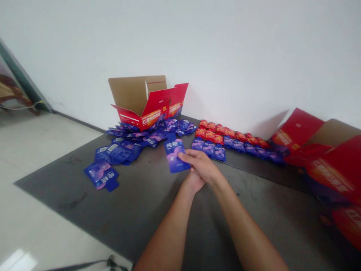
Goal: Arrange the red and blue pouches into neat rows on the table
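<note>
A flat blue-purple packet (175, 154) with pink round shapes and white lettering is held above the dark table by my right hand (199, 162), the thumb lying on its front. My left hand (195, 181) is tucked below and against the right one, its fingers hidden behind the right hand and the packet. A heap of similar blue packets (124, 150) spreads to the left and behind, with a single blue packet (102, 175) nearest the table's left edge. To the right, rows of small red packets (210, 135) and blue packets (208, 148) lie along the back.
An open red carton (155, 114) stands at the back against the white wall, behind the heap. More open red cartons (332, 175) take up the right side, blurred. The dark table (93, 212) ends in an edge on the left, with pale floor beyond.
</note>
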Tool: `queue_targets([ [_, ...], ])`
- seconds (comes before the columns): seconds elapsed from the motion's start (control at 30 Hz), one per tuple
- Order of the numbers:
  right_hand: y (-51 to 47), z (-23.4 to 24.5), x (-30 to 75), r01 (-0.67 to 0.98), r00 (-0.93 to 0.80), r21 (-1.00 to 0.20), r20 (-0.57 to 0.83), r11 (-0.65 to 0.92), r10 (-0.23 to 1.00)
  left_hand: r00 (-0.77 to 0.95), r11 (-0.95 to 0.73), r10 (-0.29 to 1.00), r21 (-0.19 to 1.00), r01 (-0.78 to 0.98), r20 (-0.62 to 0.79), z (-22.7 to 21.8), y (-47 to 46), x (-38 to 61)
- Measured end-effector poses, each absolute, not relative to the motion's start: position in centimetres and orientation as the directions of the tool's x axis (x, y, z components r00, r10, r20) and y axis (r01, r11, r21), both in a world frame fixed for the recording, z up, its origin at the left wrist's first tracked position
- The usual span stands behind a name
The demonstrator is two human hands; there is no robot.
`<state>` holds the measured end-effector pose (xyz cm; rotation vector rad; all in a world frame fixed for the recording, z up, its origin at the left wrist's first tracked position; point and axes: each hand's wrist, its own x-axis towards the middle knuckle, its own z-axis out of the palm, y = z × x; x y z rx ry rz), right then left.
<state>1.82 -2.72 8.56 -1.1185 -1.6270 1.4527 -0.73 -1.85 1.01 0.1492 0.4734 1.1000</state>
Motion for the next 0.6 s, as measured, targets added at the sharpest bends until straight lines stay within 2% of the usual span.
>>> queue_targets([
  [0.13,-1.1,9.4,11.2,0.141,-0.037,-0.988,0.05,0.055,0.998,0.388,0.476,0.877,0.4,-0.783,-0.284,1.1,-2.0,-0.9],
  [0.3,1.4,6.8,19.4,0.235,0.292,-0.972,0.074,0.003,0.953,0.391,0.481,0.876,0.448,-0.754,-0.283,1.3,-2.0,-1.3],
  [0.47,3.5,2.9,22.2,0.268,0.352,-0.959,0.005,-0.096,0.936,0.375,0.469,0.883,0.486,-0.737,-0.283,1.6,-2.2,-1.4],
  [0.6,4.7,1.5,22.4,0.331,0.35,-0.937,0.011,-0.113,0.937,0.378,0.473,0.881,0.501,-0.725,-0.285,1.6,-2.3,-1.4],
])
